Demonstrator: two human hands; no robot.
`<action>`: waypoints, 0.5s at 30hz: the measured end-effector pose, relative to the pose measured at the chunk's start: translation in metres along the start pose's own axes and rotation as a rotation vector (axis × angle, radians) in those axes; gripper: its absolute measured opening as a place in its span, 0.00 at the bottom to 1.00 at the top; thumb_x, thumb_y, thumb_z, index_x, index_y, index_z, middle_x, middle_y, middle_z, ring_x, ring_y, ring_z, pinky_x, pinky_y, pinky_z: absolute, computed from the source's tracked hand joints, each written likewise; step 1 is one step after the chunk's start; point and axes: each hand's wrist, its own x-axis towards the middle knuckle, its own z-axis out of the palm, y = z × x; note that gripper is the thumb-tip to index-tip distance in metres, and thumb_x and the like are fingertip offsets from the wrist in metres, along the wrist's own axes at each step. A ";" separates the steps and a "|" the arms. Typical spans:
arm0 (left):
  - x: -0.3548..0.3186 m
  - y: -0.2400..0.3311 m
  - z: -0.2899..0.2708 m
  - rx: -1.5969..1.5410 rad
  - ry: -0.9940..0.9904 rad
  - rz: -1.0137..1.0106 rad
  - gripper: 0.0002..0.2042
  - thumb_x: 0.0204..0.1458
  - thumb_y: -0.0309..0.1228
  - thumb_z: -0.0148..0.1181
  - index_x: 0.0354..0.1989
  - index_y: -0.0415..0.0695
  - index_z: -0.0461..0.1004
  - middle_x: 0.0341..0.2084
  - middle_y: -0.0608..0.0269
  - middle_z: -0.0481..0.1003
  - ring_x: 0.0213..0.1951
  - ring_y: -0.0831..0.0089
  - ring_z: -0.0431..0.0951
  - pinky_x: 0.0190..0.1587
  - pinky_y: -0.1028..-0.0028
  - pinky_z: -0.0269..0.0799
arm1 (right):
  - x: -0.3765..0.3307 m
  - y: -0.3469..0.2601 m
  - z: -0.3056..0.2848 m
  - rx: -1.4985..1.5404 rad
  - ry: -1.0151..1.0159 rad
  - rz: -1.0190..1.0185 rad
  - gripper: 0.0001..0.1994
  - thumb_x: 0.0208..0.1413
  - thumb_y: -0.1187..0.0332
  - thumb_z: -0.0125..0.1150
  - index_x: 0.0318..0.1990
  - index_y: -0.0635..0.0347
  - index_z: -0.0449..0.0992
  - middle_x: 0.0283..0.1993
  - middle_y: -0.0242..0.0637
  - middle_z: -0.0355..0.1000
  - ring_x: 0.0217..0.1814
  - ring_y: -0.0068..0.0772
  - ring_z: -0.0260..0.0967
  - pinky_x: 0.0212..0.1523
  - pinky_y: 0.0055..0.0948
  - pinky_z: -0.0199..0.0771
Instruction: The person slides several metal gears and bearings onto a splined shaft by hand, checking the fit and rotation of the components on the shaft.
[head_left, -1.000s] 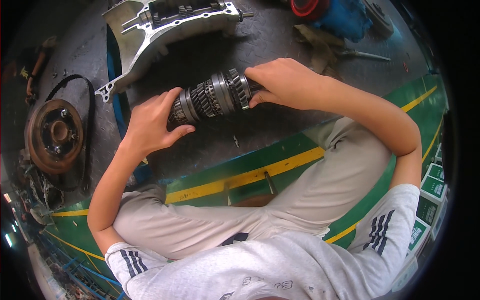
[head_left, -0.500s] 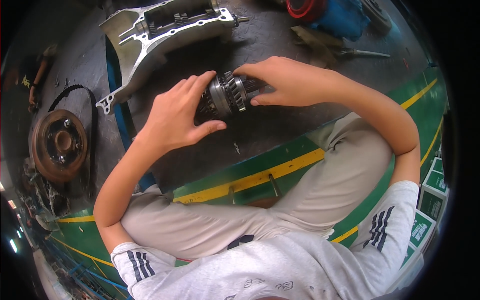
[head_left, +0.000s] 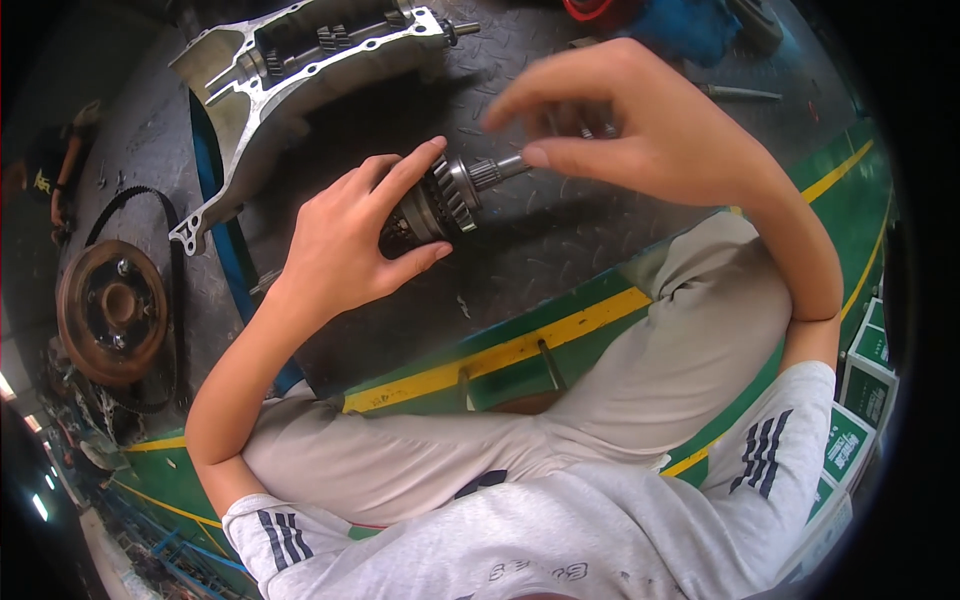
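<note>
A metal gear shaft assembly (head_left: 456, 192) lies slanted over the dark table, with toothed gears and a splined end pointing right. My left hand (head_left: 350, 230) is wrapped around its left part, thumb below and fingers above, hiding that end. At the shaft's right tip is my right hand (head_left: 630, 130), fingers curved and apart from the thumb. The thumb tip lies at or just in front of the shaft end; whether it touches, I cannot tell. Small greyish shapes show between the right fingers, too unclear to name.
An open aluminium gearbox housing (head_left: 340, 70) with gears inside stands beyond my left hand. On the left are a rusty pulley wheel (head_left: 115, 310) and a black toothed belt (head_left: 178, 270). A blue part (head_left: 690, 40) and a slim tool (head_left: 740, 94) lie at far right.
My right hand has come off the gears and moved right and up, uncovering the splined shaft end. My left hand stays around the assembly. The view has shifted slightly.
</note>
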 end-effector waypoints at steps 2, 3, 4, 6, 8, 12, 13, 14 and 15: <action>-0.001 -0.001 0.000 -0.012 -0.012 -0.030 0.47 0.46 0.43 0.80 0.79 0.55 0.69 0.57 0.51 0.80 0.52 0.46 0.83 0.56 0.57 0.80 | 0.005 -0.025 0.004 0.071 -0.102 0.369 0.24 0.63 0.65 0.72 0.65 0.66 0.81 0.38 0.49 0.83 0.39 0.45 0.82 0.45 0.42 0.81; -0.001 -0.001 0.001 0.005 0.015 0.000 0.46 0.48 0.45 0.80 0.79 0.56 0.68 0.56 0.51 0.80 0.50 0.49 0.84 0.53 0.58 0.81 | 0.004 -0.024 0.010 0.069 -0.167 0.343 0.33 0.64 0.65 0.71 0.74 0.68 0.72 0.35 0.54 0.82 0.35 0.51 0.82 0.42 0.45 0.82; -0.002 0.000 0.001 0.024 0.041 0.030 0.46 0.50 0.46 0.80 0.80 0.57 0.68 0.54 0.52 0.79 0.49 0.51 0.84 0.50 0.60 0.81 | 0.005 -0.025 0.014 0.064 -0.240 0.344 0.37 0.65 0.65 0.70 0.78 0.66 0.66 0.36 0.54 0.83 0.39 0.56 0.83 0.44 0.46 0.82; -0.001 0.002 0.003 0.027 0.030 0.014 0.46 0.47 0.44 0.80 0.79 0.55 0.69 0.56 0.51 0.80 0.52 0.48 0.84 0.54 0.58 0.81 | 0.004 -0.025 0.023 0.082 -0.342 0.391 0.41 0.66 0.63 0.68 0.83 0.65 0.58 0.38 0.54 0.84 0.41 0.60 0.83 0.46 0.48 0.83; -0.002 0.004 0.006 0.035 0.018 -0.005 0.47 0.45 0.42 0.81 0.78 0.52 0.70 0.58 0.50 0.80 0.55 0.46 0.83 0.59 0.56 0.80 | 0.004 -0.018 0.031 0.055 -0.373 0.391 0.42 0.67 0.62 0.67 0.84 0.65 0.55 0.39 0.54 0.85 0.42 0.60 0.83 0.46 0.48 0.84; -0.003 0.008 0.010 0.105 0.047 0.015 0.47 0.43 0.42 0.82 0.77 0.52 0.71 0.58 0.48 0.79 0.55 0.45 0.83 0.60 0.56 0.81 | 0.002 -0.013 0.037 0.015 -0.453 0.408 0.44 0.67 0.61 0.67 0.85 0.65 0.51 0.41 0.54 0.85 0.42 0.60 0.84 0.47 0.49 0.85; -0.003 0.009 0.011 0.119 0.052 0.022 0.47 0.43 0.42 0.82 0.77 0.53 0.72 0.59 0.47 0.79 0.55 0.45 0.83 0.60 0.56 0.81 | 0.001 -0.012 0.038 0.013 -0.454 0.407 0.44 0.67 0.61 0.67 0.85 0.65 0.51 0.41 0.54 0.85 0.42 0.60 0.84 0.47 0.49 0.85; -0.004 0.009 0.011 0.120 0.054 0.019 0.47 0.43 0.42 0.82 0.77 0.53 0.72 0.59 0.47 0.79 0.55 0.45 0.83 0.60 0.56 0.81 | 0.001 -0.011 0.039 0.011 -0.485 0.390 0.45 0.68 0.60 0.67 0.85 0.65 0.49 0.40 0.53 0.85 0.41 0.60 0.84 0.46 0.48 0.84; -0.005 0.008 0.011 0.129 0.057 0.022 0.47 0.43 0.42 0.82 0.77 0.53 0.72 0.58 0.48 0.79 0.55 0.45 0.83 0.60 0.55 0.81 | 0.000 -0.010 0.039 0.008 -0.516 0.374 0.46 0.68 0.60 0.66 0.85 0.65 0.48 0.40 0.52 0.85 0.41 0.59 0.84 0.45 0.48 0.84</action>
